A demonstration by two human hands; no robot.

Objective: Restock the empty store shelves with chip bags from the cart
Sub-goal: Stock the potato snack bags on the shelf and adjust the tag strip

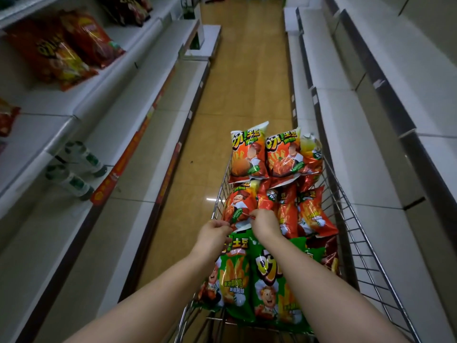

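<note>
A wire shopping cart point(356, 219) stands in the aisle ahead of me, piled with chip bags. Two orange bags lie at its far end point(249, 154), several more orange bags point(311, 211) fill the middle, and green bags point(269, 280) lie nearest me. Both my arms reach into the cart. My left hand point(212, 233) and my right hand point(263, 222) pinch the lower edge of an orange chip bag point(238, 204) at the cart's left side. The white shelves on the left point(138, 169) run beside the cart.
Two red-orange chip bags point(61, 50) lie on an upper left shelf, with dark bags farther back. Two plastic bottles point(74, 169) lie on a lower left shelf. White shelving point(351, 149) lines the right side. The tan tiled floor point(247, 78) stretches ahead down the aisle.
</note>
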